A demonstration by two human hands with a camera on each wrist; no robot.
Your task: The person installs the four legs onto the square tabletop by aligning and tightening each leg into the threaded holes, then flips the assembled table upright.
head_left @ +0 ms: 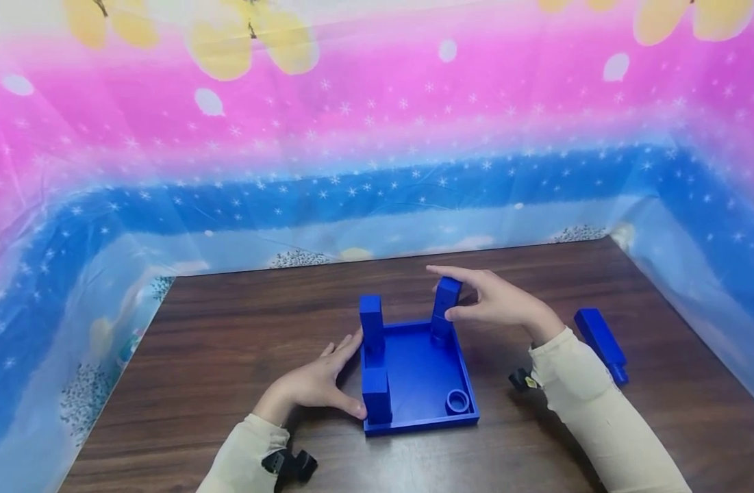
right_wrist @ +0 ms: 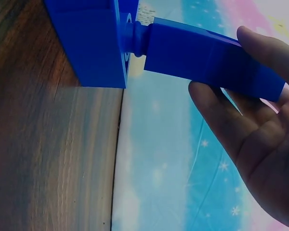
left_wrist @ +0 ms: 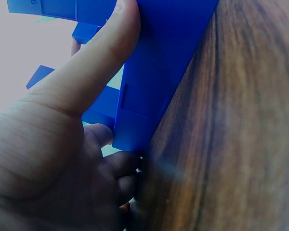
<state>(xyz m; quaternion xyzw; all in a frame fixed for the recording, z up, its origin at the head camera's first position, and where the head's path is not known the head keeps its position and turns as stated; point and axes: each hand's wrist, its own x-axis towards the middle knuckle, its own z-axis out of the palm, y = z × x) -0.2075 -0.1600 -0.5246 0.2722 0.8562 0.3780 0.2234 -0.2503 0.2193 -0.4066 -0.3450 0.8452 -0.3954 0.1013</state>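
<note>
A shallow blue square base [head_left: 413,373] with a raised rim lies on the table, blue posts standing at three of its corners. My right hand [head_left: 503,301] pinches the far right post [head_left: 447,294] between thumb and fingers. In the right wrist view, this post [right_wrist: 197,55] tilts slightly, and its narrow threaded end meets the round socket. My left hand [head_left: 318,376] spans the base's left side with fingers extended. Its thumb touches the near left post [head_left: 377,394]; its fingertips are by the far left post [head_left: 371,322]. At the near right corner is a round socket [head_left: 457,402].
Another blue post [head_left: 600,339] with a narrow threaded end lies on its side at the right, beyond the right forearm. The brown wooden table [head_left: 241,308] is bordered at the back and sides by a patterned pink and blue cloth [head_left: 352,171].
</note>
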